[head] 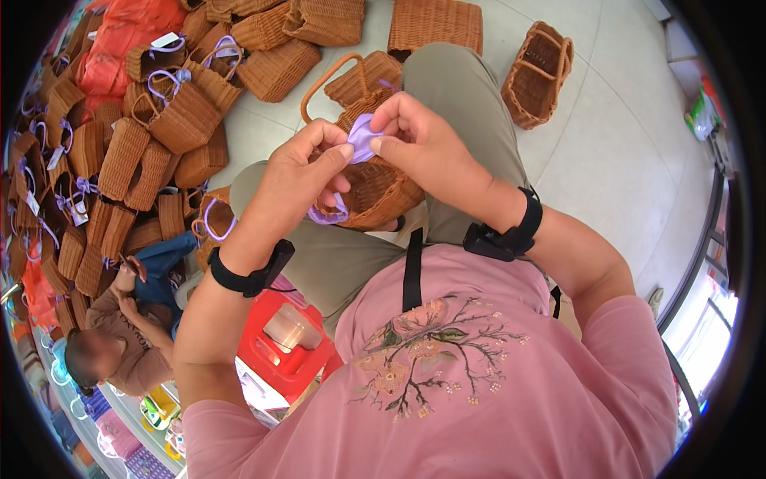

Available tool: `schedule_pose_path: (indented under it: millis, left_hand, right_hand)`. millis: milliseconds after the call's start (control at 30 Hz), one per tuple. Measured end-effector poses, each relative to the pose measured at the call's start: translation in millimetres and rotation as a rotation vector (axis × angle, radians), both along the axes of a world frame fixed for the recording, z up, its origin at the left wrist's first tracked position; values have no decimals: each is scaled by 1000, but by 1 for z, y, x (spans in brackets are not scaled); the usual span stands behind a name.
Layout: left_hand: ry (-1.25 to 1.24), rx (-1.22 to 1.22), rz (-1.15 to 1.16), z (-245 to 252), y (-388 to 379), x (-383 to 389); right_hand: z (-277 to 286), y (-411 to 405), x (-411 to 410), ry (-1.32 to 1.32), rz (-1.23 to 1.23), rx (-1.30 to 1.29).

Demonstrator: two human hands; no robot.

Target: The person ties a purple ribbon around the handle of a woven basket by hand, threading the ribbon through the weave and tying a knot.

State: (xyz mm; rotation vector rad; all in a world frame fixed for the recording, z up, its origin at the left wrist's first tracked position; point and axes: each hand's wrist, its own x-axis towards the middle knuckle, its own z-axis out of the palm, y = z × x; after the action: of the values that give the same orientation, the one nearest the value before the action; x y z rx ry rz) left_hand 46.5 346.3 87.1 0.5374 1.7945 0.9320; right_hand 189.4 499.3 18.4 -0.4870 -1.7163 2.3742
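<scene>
A piece of lilac satin ribbon or fabric (364, 139) is pinched between the fingertips of my left hand (311, 164) and my right hand (413, 135). Just beneath my hands, a brown wicker basket (389, 197) with an upright arched handle sits at my knees. More lilac fabric (329, 212) wraps part of the basket near my left hand's lower fingers. Whether the two lilac parts are one piece cannot be told, as my left hand hides the place between them.
Many wicker baskets (185, 117), several with lilac-wrapped handles, are heaped at the left beside red plastic bags (125, 42). One basket (535, 78) stands on the floor at upper right. A person (131, 335) sits at lower left, near a red plastic stool (287, 347).
</scene>
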Motion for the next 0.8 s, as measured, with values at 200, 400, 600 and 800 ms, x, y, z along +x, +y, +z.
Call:
schedule_pose_path:
  millis: [200, 400, 600, 800]
  left_hand:
    - [116, 67, -4, 6, 8, 9]
    - [220, -5, -90, 9, 21, 13]
    - [136, -185, -88, -1, 26, -5]
    - [54, -164, -49, 0, 28, -5]
  right_hand:
    - [8, -3, 9, -18, -17, 17]
    - [5, 4, 9, -71, -40, -120]
    - [-6, 10, -8, -139, 42, -199]
    - [-7, 10, -12, -160, 94, -252]
